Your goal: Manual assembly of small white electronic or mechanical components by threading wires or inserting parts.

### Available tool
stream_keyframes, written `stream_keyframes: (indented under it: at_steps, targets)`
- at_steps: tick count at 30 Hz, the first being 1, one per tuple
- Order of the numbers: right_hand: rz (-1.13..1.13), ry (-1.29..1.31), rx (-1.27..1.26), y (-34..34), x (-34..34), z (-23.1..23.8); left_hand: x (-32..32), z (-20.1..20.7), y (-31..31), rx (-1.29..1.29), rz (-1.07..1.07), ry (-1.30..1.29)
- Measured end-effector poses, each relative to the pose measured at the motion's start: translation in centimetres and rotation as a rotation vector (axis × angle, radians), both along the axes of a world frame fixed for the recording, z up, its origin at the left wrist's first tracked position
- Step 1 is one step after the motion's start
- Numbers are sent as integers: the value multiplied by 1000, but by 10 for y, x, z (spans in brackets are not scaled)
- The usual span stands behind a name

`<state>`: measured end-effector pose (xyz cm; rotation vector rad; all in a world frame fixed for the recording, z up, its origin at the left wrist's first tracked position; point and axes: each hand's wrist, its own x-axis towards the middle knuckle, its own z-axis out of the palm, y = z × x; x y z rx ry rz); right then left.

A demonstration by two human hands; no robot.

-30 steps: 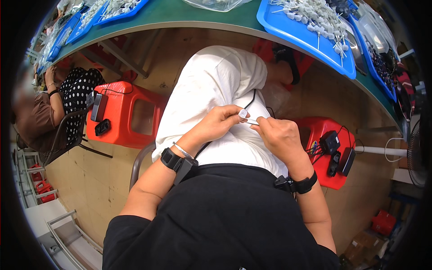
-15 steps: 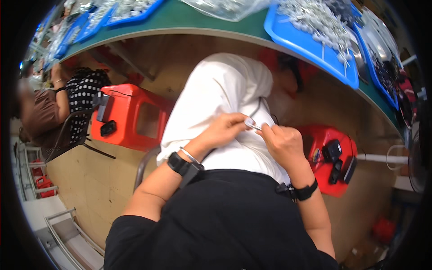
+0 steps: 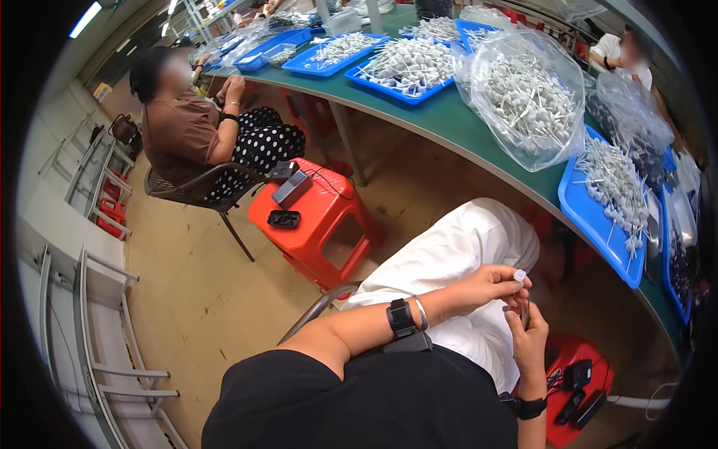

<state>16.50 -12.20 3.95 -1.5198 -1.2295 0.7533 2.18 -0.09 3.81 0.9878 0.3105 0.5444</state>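
Above my lap, my left hand (image 3: 485,289) pinches a small white piece with a round, translucent head (image 3: 520,275) between thumb and fingers. Just below it, my right hand (image 3: 531,340) is closed, thumb against fingers, close to the left fingertips. Something thin seems to run between the right fingers, too small and covered to name. On the table to the right, a blue tray (image 3: 596,218) holds many white round-headed sticks (image 3: 609,179) that resemble the piece in my left hand.
A see-through bag (image 3: 527,97) of white sticks and further blue trays (image 3: 407,96) stand along the green table (image 3: 449,123). Left of me is a red stool (image 3: 310,217) bearing black devices; another red stool (image 3: 591,359) stands at right. A seated person (image 3: 183,123) works farther left.
My view has swung left and up, bringing in more table and the seated person. My hands now appear farther right in the picture, with the white piece's round head facing up.
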Motion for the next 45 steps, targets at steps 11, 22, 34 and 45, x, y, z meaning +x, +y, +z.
stream_keyframes:
  at_steps: [11,22,34,45]
  targets:
    - [-50,135,-8,-1,5,-7,4,-10,-4,-12,8,-3]
    - [-70,170,-33,2,0,-1,-2,5,2,121,-44,83]
    - [-157,86,102,-5,16,10,24,156,144,1087,591,155]
    - [-346,223,100,-4,44,16,117,146,153,1882,641,254]
